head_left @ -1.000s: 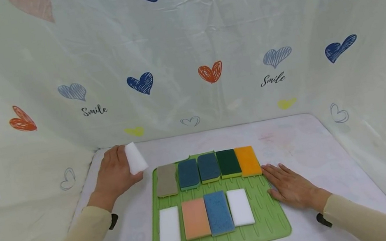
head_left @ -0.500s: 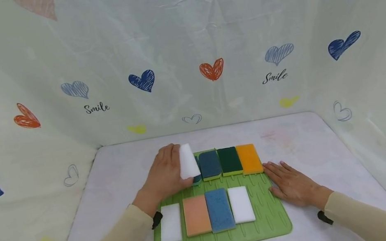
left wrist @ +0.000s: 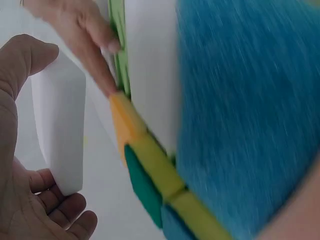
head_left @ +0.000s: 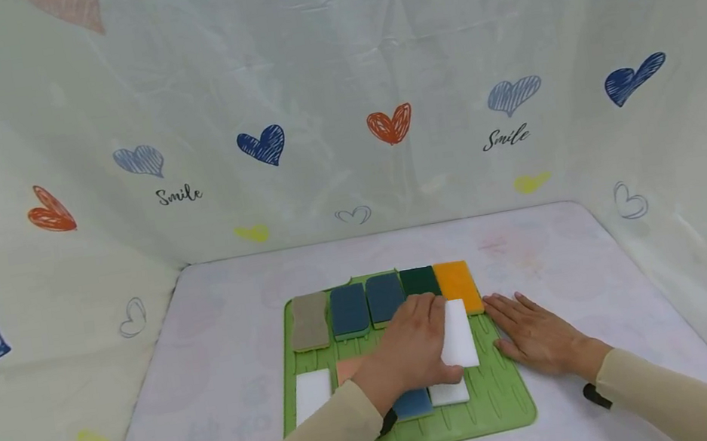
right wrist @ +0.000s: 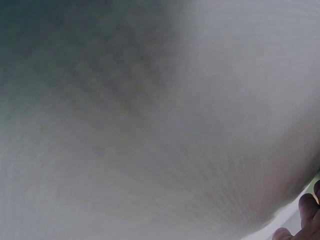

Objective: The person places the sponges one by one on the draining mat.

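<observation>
My left hand (head_left: 409,345) holds a white sponge (head_left: 457,334) between thumb and fingers, above the right part of a green ribbed mat (head_left: 498,405). The left wrist view shows the same white sponge (left wrist: 62,120) pinched at its two ends. Flat beside the mat's right edge rests my right hand (head_left: 545,336), its fingertips close to the orange sponge (head_left: 459,287). Under the left hand and forearm, a blue sponge (head_left: 413,404), a second white sponge (head_left: 449,393) and a peach sponge (head_left: 348,367) are partly hidden.
Along the mat's back row lie a grey sponge (head_left: 309,322), two dark blue sponges (head_left: 349,311) and a dark green one (head_left: 419,281). Another white sponge (head_left: 313,393) lies at front left. A white table (head_left: 219,332) surrounds the mat, backed by a heart-printed curtain (head_left: 303,68).
My left hand has carried the white sponge rightward from the table's left side, across the back row, to above the mat's right part. My right hand has stayed in place.
</observation>
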Motion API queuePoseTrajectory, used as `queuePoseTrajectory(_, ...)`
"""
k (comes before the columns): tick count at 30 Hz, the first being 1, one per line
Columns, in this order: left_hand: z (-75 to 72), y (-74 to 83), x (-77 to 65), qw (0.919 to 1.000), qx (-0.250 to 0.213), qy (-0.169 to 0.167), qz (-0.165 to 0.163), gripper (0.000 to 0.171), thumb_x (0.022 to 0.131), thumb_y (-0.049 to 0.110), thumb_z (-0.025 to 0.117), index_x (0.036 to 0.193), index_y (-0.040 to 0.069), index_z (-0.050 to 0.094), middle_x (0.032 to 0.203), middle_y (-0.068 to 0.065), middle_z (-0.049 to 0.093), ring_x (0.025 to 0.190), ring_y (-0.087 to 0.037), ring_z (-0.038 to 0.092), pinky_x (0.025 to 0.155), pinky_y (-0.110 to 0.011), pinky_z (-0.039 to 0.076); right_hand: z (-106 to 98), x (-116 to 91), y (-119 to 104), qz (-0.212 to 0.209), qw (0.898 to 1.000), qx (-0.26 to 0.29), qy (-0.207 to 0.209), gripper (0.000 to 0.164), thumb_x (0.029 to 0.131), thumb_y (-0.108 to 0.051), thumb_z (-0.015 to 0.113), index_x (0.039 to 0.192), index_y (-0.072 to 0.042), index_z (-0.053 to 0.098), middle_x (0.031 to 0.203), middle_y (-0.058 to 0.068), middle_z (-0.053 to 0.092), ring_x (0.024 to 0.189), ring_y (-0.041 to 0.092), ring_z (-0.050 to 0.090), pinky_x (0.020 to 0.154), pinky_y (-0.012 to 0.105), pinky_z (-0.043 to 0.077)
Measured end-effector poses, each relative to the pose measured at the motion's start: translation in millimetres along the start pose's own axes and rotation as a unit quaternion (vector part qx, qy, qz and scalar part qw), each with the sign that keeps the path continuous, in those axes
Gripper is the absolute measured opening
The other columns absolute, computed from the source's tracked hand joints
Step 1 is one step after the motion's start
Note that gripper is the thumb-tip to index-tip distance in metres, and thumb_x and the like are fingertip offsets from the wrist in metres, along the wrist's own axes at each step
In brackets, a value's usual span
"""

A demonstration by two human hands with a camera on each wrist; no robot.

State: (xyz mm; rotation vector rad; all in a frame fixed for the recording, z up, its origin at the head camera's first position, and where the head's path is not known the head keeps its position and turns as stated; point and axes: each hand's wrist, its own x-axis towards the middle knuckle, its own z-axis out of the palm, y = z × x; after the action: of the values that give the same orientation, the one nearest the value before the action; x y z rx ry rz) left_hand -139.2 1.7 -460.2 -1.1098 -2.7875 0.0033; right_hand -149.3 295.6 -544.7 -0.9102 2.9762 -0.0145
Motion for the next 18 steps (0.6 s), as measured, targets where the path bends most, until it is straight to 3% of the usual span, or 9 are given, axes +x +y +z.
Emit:
queuePoseTrajectory(3,8.7,18.7,7.5,0.9998,0.012,-0.001,0.014,0.109,0.08,0.077,0.073,0.151,-0.001,0.047,0.144,-0.011,0.059,0.132,-0.022,0.055,0.119,-0.031,0.042,-1.6,-1.9,0.1,-0.008,1.0,-0.001,0.01,0.068,0.11,-0.042,0.052,0.161,0.0,0.039,0.168,0.017,0.039,0.155,0.035,0.038,0.126,0.06,0.029)
queuePoseTrajectory(10,26.4,50.2,17.8,0.9995,0.014,-0.025,0.011,0.107,0.081,0.081,0.068,0.151,0.003,0.046,0.143,-0.007,0.057,0.13,-0.018,0.053,0.119,-0.028,0.041,-4.1,-3.7,0.7,-0.009,1.0,-0.01,0.007,0.064,0.11,-0.035,0.053,0.161,0.002,0.04,0.168,0.017,0.04,0.155,0.035,0.039,0.126,0.059,0.03)
queuePoseTrajectory(18,41.8,60.3,18.2,0.9978,0.008,-0.06,-0.025,0.108,0.082,0.083,0.066,0.155,0.006,0.046,0.151,-0.005,0.053,0.14,-0.018,0.048,0.123,-0.031,0.037,-3.9,-3.1,0.7,-0.01,1.0,-0.009,0.008,0.064,0.111,-0.037,0.051,0.161,0.0,0.04,0.168,0.016,0.04,0.155,0.035,0.039,0.126,0.059,0.029)
